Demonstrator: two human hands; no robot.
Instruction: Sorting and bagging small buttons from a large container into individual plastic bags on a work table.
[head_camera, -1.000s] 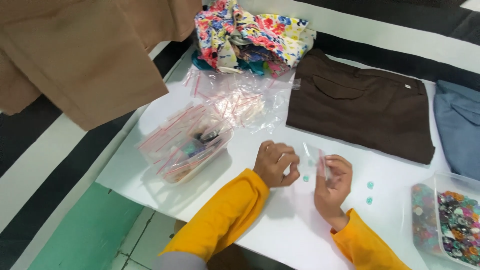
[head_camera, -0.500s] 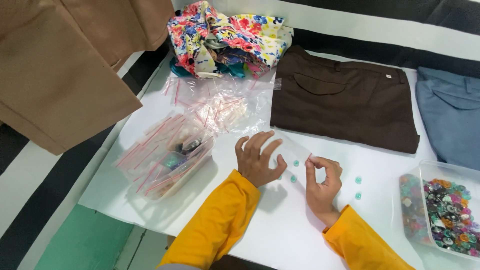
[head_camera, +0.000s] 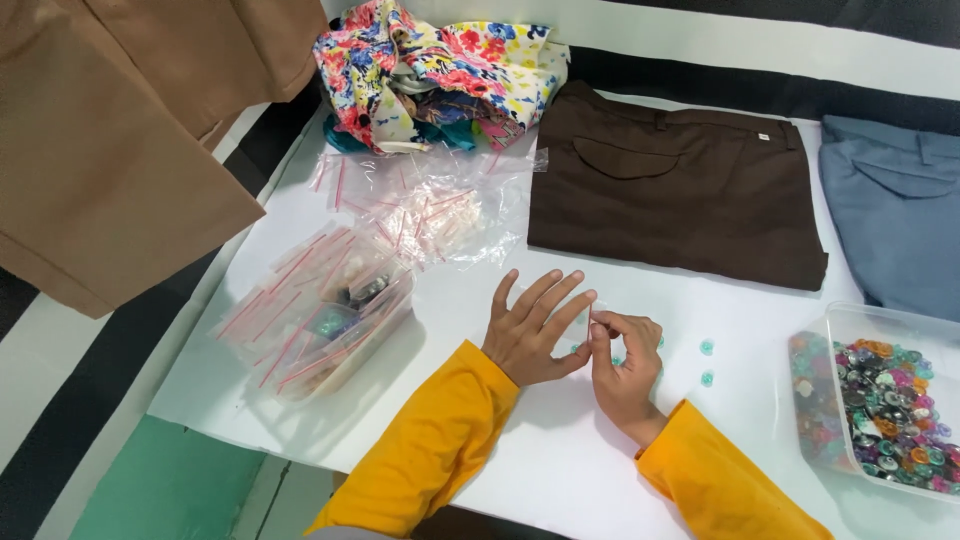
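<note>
**Small clear bag pinched between two hands, green buttons waiting beside them**

Here's the left hand (head_camera: 532, 332), fingers spread wide and flat over the white tabletop (head_camera: 500, 470), its grip loose, only thumb and forefinger meeting the right hand (head_camera: 625, 362). The right hand's grip is narrow, fingertips pinched on what looks like a tiny clear bag (head_camera: 597, 318); it is too transparent to tell whether anything is inside. Just to the right of that grip lie two small green buttons (head_camera: 706, 362) on the bare surface, loose and unbagged, with a bit more green peeking from under the right hand. Further right, a clear tub of mixed buttons (head_camera: 885, 415) sits brim-full. To the left of the left hand, a clear container of red-striped zip bags (head_camera: 315, 315) holds a few bags that seem already filled, and a loose heap of empty zip bags (head_camera: 430, 205) lies beyond the fingers. So some is done, and judging by that tub, plenty is left.

Beyond the hands: folded brown trousers (head_camera: 675, 190), blue trousers (head_camera: 895, 205), a floral fabric bundle (head_camera: 435, 65), a tan garment (head_camera: 120, 130). The tabletop stands over black-and-white stripes and a green patch.
</note>
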